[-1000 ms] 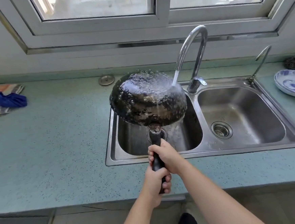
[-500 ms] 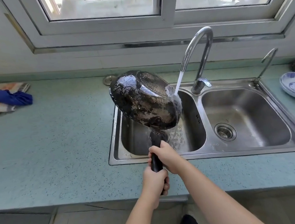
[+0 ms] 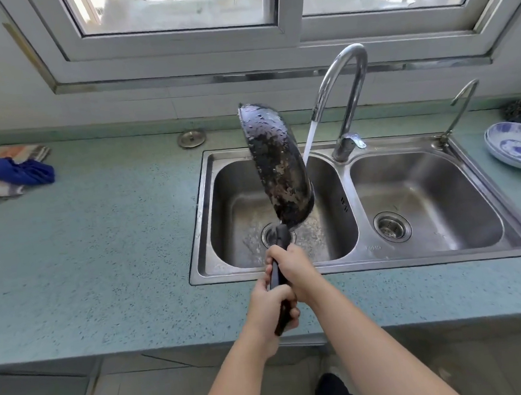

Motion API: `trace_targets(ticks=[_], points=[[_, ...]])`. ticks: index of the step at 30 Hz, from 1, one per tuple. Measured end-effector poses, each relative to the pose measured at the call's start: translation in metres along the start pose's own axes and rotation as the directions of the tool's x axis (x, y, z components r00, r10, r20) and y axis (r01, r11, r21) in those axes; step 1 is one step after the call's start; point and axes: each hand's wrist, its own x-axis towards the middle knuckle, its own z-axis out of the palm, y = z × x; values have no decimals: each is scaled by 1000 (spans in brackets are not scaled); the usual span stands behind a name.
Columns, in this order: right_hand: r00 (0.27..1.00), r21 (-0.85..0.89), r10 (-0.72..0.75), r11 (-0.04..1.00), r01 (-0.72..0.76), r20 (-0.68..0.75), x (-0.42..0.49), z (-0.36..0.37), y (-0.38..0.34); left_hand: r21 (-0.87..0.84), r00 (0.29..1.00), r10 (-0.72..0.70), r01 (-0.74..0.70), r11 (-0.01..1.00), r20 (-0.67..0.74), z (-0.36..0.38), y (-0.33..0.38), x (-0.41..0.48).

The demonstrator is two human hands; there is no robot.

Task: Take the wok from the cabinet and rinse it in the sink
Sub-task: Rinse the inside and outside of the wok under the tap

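Observation:
The black wok (image 3: pixel 277 165) stands almost on edge over the left basin of the steel double sink (image 3: pixel 355 266), its wet, blotchy underside facing left. Its dark handle points down toward me. My right hand (image 3: pixel 292 265) grips the handle's upper part and my left hand (image 3: pixel 269 308) grips the lower end. Water runs from the curved faucet (image 3: pixel 341 75) in a stream (image 3: pixel 309 139) that passes just right of the wok's rim into the basin.
A blue cloth on a striped towel (image 3: pixel 8 176) lies at the counter's left. A round metal lid (image 3: pixel 191 138) sits behind the sink. A small second tap (image 3: pixel 462 103) and blue-patterned plates (image 3: pixel 515 146) stand at the right. The right basin has a drain strainer (image 3: pixel 392 227).
The wok has rotated from bottom-up under the stream to nearly edge-on, turning clockwise; the water now falls past its rim rather than onto its underside. Both hands keep hold of the handle.

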Motion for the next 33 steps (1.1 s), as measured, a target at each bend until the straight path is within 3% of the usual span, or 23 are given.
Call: trace_targets(ticks=[2, 9, 17, 24, 33], points=[[999, 49, 23, 999, -24, 31, -3, -3, 1, -29, 999, -11, 12, 1000, 32, 3, -2, -1], [978, 272, 70, 955, -123, 195, -7, -8, -3, 83, 995, 83, -78, 994, -63, 15, 3, -7], [904, 355, 157, 882, -309, 397, -4, 9, 1, 204, 969, 160, -121, 972, -187, 2, 1, -2], [894, 405, 192, 839, -363, 404, -3, 3, 7, 177, 966, 158, -122, 977, -205, 2, -12, 3], [950, 231, 191, 940, -250, 249, -7, -24, 17, 329, 975, 151, -91, 940, -162, 14, -34, 7]])
